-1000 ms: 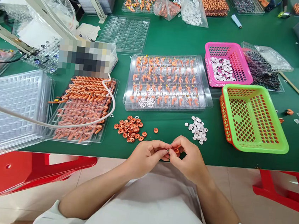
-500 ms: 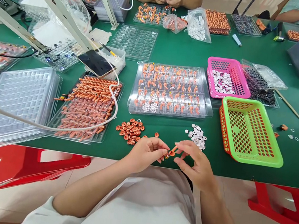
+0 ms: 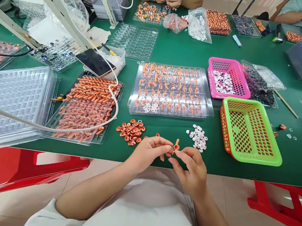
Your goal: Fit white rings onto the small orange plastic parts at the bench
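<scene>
Head view: at the desk's near edge, your left hand (image 3: 149, 151) and right hand (image 3: 192, 167) pinch a small orange part (image 3: 176, 146) between fingertips, apparently mid-assembly; the next move calls for precise alignment.

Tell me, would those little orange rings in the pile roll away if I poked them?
Probably they'd slide and scatter: the orange rings are small, loose and lie heaped. On edge one might roll, being round; one already lies apart on the smooth green table. They look light.
</scene>
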`<state>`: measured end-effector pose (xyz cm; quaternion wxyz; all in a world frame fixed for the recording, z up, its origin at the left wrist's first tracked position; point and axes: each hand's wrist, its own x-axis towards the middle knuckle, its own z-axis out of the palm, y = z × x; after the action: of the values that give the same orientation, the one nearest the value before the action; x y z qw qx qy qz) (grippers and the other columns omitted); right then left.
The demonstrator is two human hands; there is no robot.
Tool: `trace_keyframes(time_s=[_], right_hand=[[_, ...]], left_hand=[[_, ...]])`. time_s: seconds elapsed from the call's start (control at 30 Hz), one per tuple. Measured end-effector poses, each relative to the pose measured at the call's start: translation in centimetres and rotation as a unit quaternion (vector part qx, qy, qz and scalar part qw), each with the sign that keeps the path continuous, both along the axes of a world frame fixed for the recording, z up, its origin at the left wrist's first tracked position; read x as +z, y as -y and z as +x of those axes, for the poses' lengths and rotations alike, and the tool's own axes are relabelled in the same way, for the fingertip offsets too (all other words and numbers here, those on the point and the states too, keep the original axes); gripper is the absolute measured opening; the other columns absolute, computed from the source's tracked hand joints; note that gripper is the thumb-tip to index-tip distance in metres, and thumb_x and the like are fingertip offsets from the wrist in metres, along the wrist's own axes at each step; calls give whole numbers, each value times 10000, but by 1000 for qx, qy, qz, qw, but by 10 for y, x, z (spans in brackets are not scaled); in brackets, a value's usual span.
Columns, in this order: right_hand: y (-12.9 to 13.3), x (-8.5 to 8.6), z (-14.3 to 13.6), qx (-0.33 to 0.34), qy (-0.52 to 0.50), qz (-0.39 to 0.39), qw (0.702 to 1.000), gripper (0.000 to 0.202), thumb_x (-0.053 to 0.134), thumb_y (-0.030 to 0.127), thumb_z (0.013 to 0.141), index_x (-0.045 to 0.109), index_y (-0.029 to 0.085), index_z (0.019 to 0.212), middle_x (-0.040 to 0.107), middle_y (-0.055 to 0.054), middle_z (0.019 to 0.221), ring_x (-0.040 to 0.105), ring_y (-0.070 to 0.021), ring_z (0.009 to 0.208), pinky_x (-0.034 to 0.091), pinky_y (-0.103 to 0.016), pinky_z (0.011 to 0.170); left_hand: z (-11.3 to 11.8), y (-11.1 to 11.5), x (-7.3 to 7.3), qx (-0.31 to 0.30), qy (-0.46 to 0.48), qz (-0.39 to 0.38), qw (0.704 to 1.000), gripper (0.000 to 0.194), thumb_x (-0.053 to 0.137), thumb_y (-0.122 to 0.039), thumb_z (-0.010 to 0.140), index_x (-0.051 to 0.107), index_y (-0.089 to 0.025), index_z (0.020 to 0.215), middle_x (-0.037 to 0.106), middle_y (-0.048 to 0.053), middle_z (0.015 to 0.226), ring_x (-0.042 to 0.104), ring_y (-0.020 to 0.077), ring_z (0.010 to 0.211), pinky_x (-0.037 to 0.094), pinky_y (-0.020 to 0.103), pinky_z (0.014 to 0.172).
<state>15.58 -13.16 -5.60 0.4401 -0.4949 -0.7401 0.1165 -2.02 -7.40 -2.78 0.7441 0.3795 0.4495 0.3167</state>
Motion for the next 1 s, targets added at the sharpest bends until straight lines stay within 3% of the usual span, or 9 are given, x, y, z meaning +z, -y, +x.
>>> trace_keyframes(time_s=[0.2, 0.4, 0.5, 0.63, 0.8, 1.0], right_hand=[[-5, -2, -1, 32, -7, 0, 999, 509, 681, 34, 830, 556, 270, 1263, 646, -74, 988, 620, -206, 876, 565, -350, 723], [-4, 2, -3, 38, -67, -43, 996, 455, 611, 21, 865, 597, 266, 1249, 675, -70, 1011, 640, -197, 896, 553, -340, 743], [-3, 5, 0, 17, -156, -137, 978, 321, 567, 75, 913, 666, 278, 1141, 678, -44, 981, 646, -178, 872, 540, -313, 720], [-4, 7, 5, 11, -259, -253, 932, 204, 577, 178, 941, 709, 284, 1054, 657, -28, 930, 622, -149, 764, 524, -282, 647], [-7, 9, 10, 47, -311, -295, 902, 193, 589, 180, 930, 708, 280, 1045, 634, -33, 964, 613, -142, 780, 524, -272, 671], [-8, 11, 14, 75, -315, -296, 899, 186, 571, 153, 923, 695, 261, 1011, 602, -29, 922, 597, -142, 777, 503, -278, 677]], left_hand=[[-2, 2, 0, -1, 7, -2, 1000, 161, 746, -314, 806, 747, -169, 876, 747, 29, 843, 614, 97, 665, 485, 198, 595], [-4, 4, -1, -16, 9, -18, 1000, 216, 743, -345, 810, 726, -165, 928, 758, 55, 900, 677, 160, 833, 486, 212, 621], [-4, 4, -2, -20, 9, -29, 999, 242, 744, -338, 808, 698, -165, 971, 764, 69, 930, 691, 195, 913, 480, 223, 626], [-5, 5, -4, -57, -17, -20, 998, 306, 720, -340, 829, 662, -175, 1081, 764, 73, 922, 690, 213, 936, 477, 248, 654], [-8, 8, -6, -95, -30, -8, 995, 349, 704, -338, 844, 620, -195, 1152, 751, 74, 951, 682, 222, 958, 487, 282, 717], [-10, 10, -5, -115, -58, 75, 989, 453, 654, -305, 877, 556, -236, 1313, 698, 109, 1178, 649, 234, 1063, 521, 344, 845]])
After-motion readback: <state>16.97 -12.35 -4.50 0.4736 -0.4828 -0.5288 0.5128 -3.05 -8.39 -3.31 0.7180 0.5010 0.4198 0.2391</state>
